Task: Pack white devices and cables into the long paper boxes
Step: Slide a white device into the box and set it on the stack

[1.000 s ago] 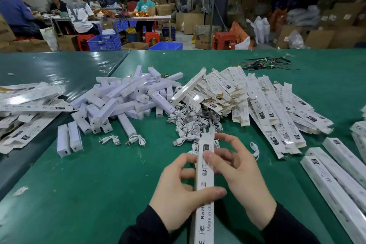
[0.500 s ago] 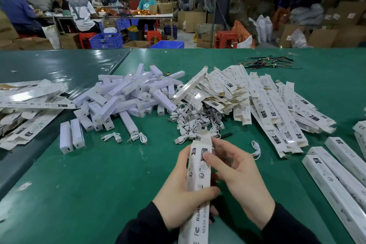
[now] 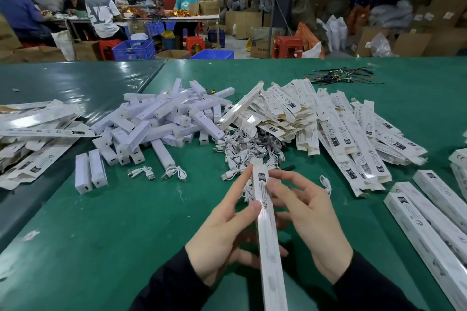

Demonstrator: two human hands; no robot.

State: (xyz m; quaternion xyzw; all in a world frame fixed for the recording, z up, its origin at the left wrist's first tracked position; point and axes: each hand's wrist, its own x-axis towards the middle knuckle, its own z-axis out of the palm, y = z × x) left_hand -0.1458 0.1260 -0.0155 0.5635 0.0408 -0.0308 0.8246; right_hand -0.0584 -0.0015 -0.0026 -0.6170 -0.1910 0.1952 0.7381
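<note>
Long paper box (image 3: 267, 225) held lengthwise over the near edge of the table (image 3: 106, 230), far end pointing at the piles. My left hand (image 3: 227, 232) pinches it, thumb on the top face and index finger along its left side, other fingers underneath; this steadies it. My right hand (image 3: 305, 219) grips the right side with thumb and fingertips close to the far end, probably to work the end flap shut. Whether the flap is closed I cannot tell.

Supplies laid out within reach: white devices (image 3: 161, 118) heaped mid-table toward the left, cables (image 3: 247, 151) tangled just beyond the box tip, flat unfolded boxes (image 3: 336, 129) fanned to the right. Boxes that look finished (image 3: 429, 212) lie by the right edge, apart from stock so they don't get mixed.
</note>
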